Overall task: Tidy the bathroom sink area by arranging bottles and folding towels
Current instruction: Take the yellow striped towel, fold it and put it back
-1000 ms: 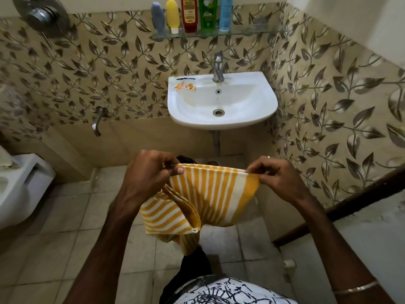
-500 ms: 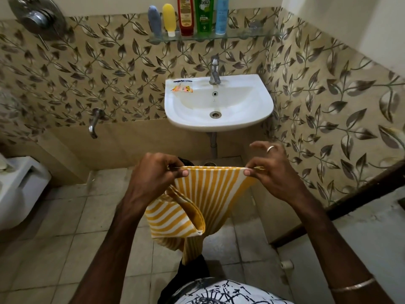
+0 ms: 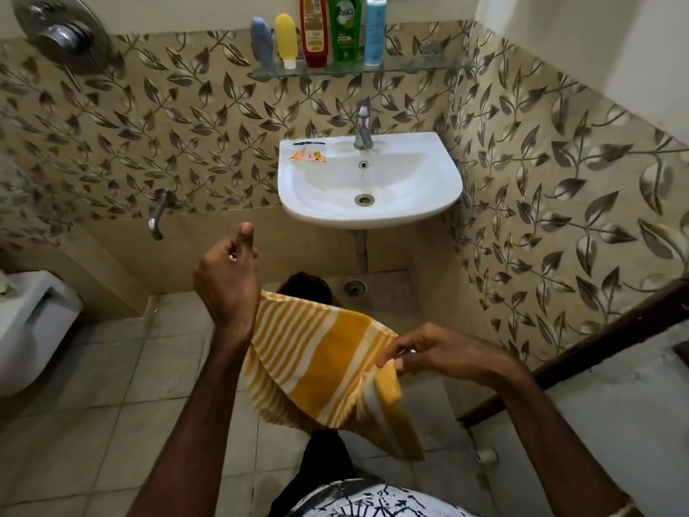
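A yellow-and-white striped towel [image 3: 320, 367] hangs stretched between my hands, in front of my body and below the white sink [image 3: 440, 188]. My left hand [image 3: 227, 281] is raised with its thumb up and fingers curled, and the towel's far end sits against its heel. My right hand [image 3: 440, 352], lower and to the right, pinches the towel's near edge. Several bottles stand upright in a row on the glass shelf [image 3: 421, 65] above the sink: a grey tube [image 3: 262, 42], a yellow tube [image 3: 286, 39], a red bottle [image 3: 314, 31], a green bottle [image 3: 345, 28] and a blue bottle [image 3: 374, 31].
A small orange sachet [image 3: 307, 156] lies on the sink rim left of the tap [image 3: 363, 125]. A white toilet [image 3: 33, 322] stands at the left, with a wall spout [image 3: 158, 214] beyond it. A floor drain [image 3: 355, 288] lies under the sink. Patterned tile walls close in behind and on the right.
My left hand has risen and turned, and my right hand has dropped and come nearer. The towel now slopes between them instead of hanging from a level top edge.
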`<state>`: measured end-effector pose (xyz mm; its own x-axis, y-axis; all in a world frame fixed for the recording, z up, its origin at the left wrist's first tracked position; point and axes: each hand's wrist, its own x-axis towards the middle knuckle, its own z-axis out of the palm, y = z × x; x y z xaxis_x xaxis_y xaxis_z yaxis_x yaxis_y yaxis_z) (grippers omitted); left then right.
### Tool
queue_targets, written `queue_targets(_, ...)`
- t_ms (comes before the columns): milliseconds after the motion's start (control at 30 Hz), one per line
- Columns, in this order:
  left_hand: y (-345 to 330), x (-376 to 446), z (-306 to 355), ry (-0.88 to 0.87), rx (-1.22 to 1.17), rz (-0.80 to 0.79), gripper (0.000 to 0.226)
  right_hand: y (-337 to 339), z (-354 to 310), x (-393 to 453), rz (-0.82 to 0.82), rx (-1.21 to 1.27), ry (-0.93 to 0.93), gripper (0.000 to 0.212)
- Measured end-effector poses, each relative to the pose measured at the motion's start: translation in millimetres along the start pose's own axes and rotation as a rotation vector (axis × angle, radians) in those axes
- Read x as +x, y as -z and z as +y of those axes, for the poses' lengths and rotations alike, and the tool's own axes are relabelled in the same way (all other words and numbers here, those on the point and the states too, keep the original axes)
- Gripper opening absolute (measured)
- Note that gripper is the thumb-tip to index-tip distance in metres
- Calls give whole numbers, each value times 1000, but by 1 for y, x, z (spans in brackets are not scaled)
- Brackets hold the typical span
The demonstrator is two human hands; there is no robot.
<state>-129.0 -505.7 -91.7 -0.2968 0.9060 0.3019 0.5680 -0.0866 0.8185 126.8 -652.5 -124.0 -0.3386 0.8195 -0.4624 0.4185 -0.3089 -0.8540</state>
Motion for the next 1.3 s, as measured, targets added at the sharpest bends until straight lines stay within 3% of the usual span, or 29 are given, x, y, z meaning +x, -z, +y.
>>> queue_targets(67,-6,-9,6,29,-55,-33,50,-6,-8,11,39,-14,112,28)
queue_targets(233,-18,-37,24,51,-201,-204,47,-27,-33,42,384,-161,377,17)
queue_targets(333,-21,-51,31,41,-308,-327,48,-32,-46,55,336,-211,525,16)
queue_targets(400,-20,-57,33,42,-347,-403,49,-34,-53,60,271,-155,528,16)
queue_targets(700,-5,-51,28,-57,-159,-509,56,-29,-55,64,460,-194,630,14)
queue_targets(800,1,-46,21,-43,-243,-646,43,-20,-50,61,515,-135,649,10)
queue_targets(933,17,-42,17,102,-452,-862,29,-4,-42,53,604,-68,626,15)
queue_targets(1067,20,-44,22,187,-568,-838,26,6,-37,46,621,-65,589,19)
queue_targets(1300,8,-58,37,148,-590,-657,18,3,-40,39,781,-145,626,24)
